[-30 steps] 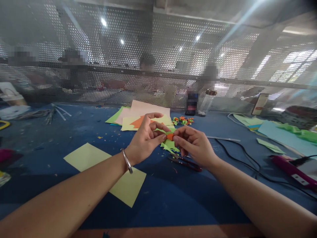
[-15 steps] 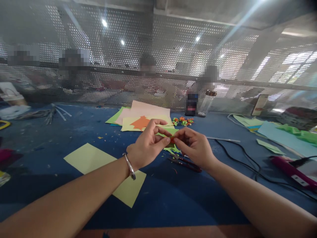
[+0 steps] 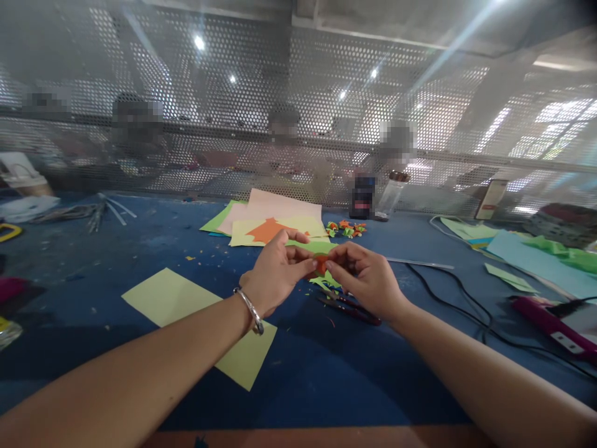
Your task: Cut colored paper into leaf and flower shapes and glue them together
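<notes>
Between the fingertips of my left hand [image 3: 280,267] and my right hand [image 3: 364,274] is a small orange and green paper piece [image 3: 321,265]. Both hands pinch it from opposite sides; its exact form is partly hidden by the fingers. Under the hands lie green paper scraps [image 3: 329,281]. Scissors [image 3: 349,307] with dark red handles rest on the table just below my right hand. A pale yellow-green sheet [image 3: 242,358] lies beneath my left forearm. Beyond my left hand, cut orange paper [image 3: 268,230] sits on a stack of coloured sheets [image 3: 284,205].
Small orange and green paper pieces [image 3: 346,229] are heaped at the back. A bottle [image 3: 392,194] stands by the perforated screen [image 3: 224,112]. Black cables [image 3: 471,305] run right to a magenta power strip [image 3: 555,326]. Blue paper [image 3: 527,255] lies far right.
The small paper piece has turned between my fingertips and shows more orange now. My hands have otherwise stayed in nearly the same place.
</notes>
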A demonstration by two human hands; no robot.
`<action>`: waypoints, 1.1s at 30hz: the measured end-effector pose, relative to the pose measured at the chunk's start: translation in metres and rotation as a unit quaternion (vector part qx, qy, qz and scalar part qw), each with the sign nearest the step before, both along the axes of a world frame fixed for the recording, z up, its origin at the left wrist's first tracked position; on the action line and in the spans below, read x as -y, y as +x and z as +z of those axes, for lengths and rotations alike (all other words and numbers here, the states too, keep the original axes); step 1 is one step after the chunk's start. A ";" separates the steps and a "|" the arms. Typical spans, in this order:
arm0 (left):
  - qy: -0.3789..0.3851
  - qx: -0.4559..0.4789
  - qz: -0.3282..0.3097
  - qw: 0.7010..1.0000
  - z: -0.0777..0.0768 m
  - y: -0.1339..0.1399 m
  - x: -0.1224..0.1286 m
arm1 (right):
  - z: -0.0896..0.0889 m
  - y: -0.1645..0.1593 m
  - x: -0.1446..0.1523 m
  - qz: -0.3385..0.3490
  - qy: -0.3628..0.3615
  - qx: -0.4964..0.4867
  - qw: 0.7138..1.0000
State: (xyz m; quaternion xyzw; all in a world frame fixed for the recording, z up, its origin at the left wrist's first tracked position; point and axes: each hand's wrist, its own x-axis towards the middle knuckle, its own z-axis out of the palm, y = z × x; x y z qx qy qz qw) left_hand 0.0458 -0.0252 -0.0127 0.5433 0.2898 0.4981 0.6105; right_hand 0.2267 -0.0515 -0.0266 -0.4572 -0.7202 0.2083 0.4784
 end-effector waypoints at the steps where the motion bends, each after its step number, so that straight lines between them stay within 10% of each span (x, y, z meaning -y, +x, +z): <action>1: 0.001 0.000 -0.001 1.000 0.000 0.000 0.000 | 0.000 0.000 0.000 -0.001 -0.002 0.000 1.000; 14: 0.042 -0.014 0.003 0.999 0.001 -0.001 0.002 | 0.001 -0.001 0.001 -0.006 0.007 0.000 1.000; 33: -0.205 0.094 0.063 0.972 0.006 0.012 0.019 | 0.000 0.001 -0.002 -0.036 0.090 0.096 0.991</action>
